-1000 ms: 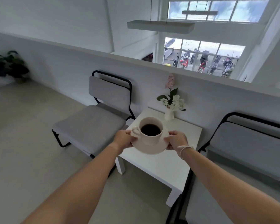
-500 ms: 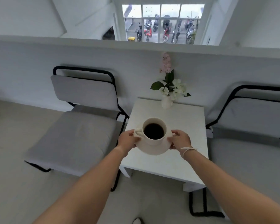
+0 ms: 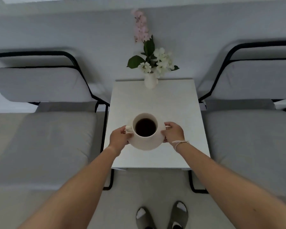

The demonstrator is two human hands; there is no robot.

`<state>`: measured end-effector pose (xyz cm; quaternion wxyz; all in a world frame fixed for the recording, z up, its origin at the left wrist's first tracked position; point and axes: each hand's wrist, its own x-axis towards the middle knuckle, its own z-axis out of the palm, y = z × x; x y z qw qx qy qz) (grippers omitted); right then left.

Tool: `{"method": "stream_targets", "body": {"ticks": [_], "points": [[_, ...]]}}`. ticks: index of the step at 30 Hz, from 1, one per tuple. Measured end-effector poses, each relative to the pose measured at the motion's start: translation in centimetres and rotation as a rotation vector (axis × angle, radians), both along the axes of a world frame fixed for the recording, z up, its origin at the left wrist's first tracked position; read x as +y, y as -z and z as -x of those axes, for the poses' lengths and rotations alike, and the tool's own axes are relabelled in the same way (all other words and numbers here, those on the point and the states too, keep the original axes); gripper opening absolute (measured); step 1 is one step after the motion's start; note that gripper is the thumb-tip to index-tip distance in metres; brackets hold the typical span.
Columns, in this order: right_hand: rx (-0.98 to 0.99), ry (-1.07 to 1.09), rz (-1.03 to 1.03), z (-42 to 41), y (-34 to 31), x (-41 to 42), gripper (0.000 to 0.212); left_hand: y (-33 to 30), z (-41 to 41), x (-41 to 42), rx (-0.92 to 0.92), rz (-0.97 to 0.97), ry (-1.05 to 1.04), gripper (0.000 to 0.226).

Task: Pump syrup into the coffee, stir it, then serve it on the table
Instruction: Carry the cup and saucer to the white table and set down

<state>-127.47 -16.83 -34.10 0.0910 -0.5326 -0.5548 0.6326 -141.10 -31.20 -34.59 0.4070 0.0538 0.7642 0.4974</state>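
Note:
A cream cup of black coffee point(image 3: 145, 127) stands on a cream saucer point(image 3: 144, 144). My left hand point(image 3: 118, 138) grips the saucer's left rim, by the cup's handle. My right hand point(image 3: 172, 132) grips the right rim; a white string band sits on that wrist. Cup and saucer are over the near half of the small white square table point(image 3: 157, 103). Whether the saucer touches the tabletop I cannot tell.
A small white vase of pink and white flowers point(image 3: 150, 70) stands at the table's far edge, against the wall. Grey cushioned chairs with black frames flank the table, one left point(image 3: 45, 129) and one right point(image 3: 248, 133). My feet point(image 3: 162, 215) stand just before the table.
I have stepped up to the table and my view has tilted down. Cup and saucer, held in both hands, have come lower over the tabletop's near half.

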Motion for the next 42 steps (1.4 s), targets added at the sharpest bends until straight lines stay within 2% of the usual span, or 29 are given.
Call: {"method": "stream_targets", "body": {"ticks": [18, 26, 28, 30, 42], "points": [[-0.059, 0.003, 0.076, -3.3, 10.4, 3.9, 0.038, 10.5, -3.7, 3.9, -0.022, 0.075, -0.008, 0.031], [-0.056, 0.028, 0.066, -3.7, 12.0, 4.6, 0.038, 11.6, -3.6, 4.8, 0.004, 0.077, 0.014, 0.032], [-0.095, 0.002, 0.092, -3.5, 16.2, 5.2, 0.037, 15.4, -3.8, 5.6, 0.016, 0.125, 0.022, 0.032], [-0.099, 0.002, 0.088, -3.6, 16.5, 5.2, 0.037, 15.4, -3.9, 5.7, 0.011, 0.134, 0.015, 0.032], [-0.147, -0.002, -0.093, -2.8, 19.2, 5.1, 0.038, 16.9, -3.2, 6.3, 0.041, 0.134, 0.022, 0.030]]}}
